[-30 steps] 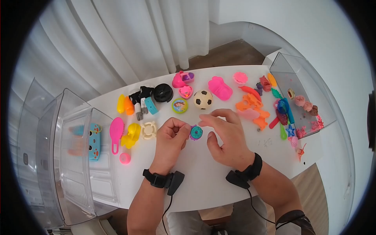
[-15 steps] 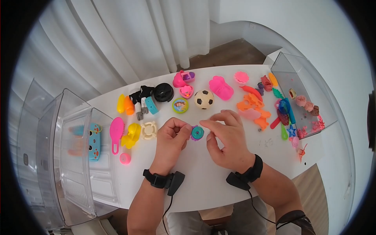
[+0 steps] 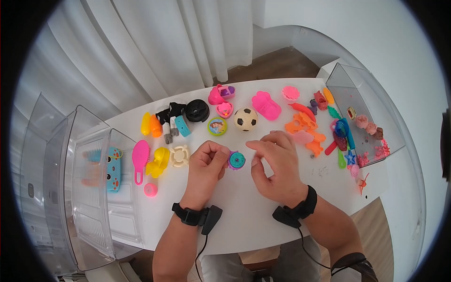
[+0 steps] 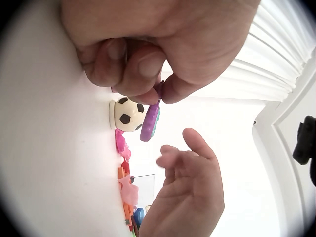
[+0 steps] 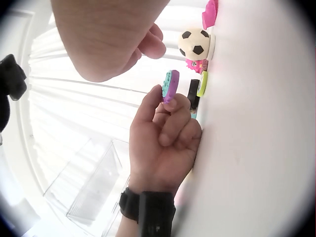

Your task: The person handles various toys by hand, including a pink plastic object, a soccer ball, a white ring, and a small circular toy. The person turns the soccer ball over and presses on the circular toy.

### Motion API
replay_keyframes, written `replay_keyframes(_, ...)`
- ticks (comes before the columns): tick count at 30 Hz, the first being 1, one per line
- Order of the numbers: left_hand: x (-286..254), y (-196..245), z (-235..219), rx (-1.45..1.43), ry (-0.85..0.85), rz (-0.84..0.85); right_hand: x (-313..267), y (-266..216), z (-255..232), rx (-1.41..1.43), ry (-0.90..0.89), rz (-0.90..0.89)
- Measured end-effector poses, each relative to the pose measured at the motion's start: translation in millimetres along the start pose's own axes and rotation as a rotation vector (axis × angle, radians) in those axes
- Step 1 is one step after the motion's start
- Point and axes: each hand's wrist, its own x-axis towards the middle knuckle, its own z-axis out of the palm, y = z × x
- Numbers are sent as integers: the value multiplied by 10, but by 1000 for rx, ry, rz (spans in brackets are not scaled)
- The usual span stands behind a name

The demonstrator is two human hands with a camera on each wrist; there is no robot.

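Your right hand (image 3: 279, 169) has drawn a little to the right since the earlier frame, so the gap between its fingertips and the teal and purple disc (image 3: 237, 160) is wider; your left hand (image 3: 205, 162) has barely moved.

You hold the disc by its left edge, pinched between the thumb and index finger of your left hand, with the other fingers curled in. Your right hand holds nothing: its fingers are loosely bent, thumb and index apart in a moderately wide gap, near the disc but not touching it. The disc is off the white table (image 3: 244, 211), between your 2 hands, on the near side of the soccer ball (image 3: 245, 119) and the green-rimmed round piece (image 3: 217, 126).

As for how far along things are, the disc is picked up and in your grip, and it is not yet set down. Whether your right hand has finished with it, or whether its 2 coloured layers come apart, you cannot tell from these views.

The teal face points up toward you, with the purple side toward the table. Its outline is nearly round, so there is no strong long axis; the line from your pinch across the disc runs left to right, and its free edge points to your right hand, seeming to dip slightly.
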Motion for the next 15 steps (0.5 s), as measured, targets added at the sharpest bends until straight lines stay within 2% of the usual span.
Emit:
replay_keyframes(6,-3,-3,-11,-6,-2,-7,-8,20,100,62,20,14)
replay_keyframes(9,-18,13,19,0,-22,11,-61,58,145,163,-10,95)
replay_keyframes(11,-32,14,40,11,-36,20,-92,62,147,343,-139,281)
replay_keyframes(12,-39,12,38,29,-38,7,-91,54,144,341,-138,281)
replay_keyframes(14,-48,5,51,49,-42,-5,-82,36,144,478,-167,440)
replay_keyframes(15,-43,-4,84,182,-55,198,-82,32,144,476,-162,440)
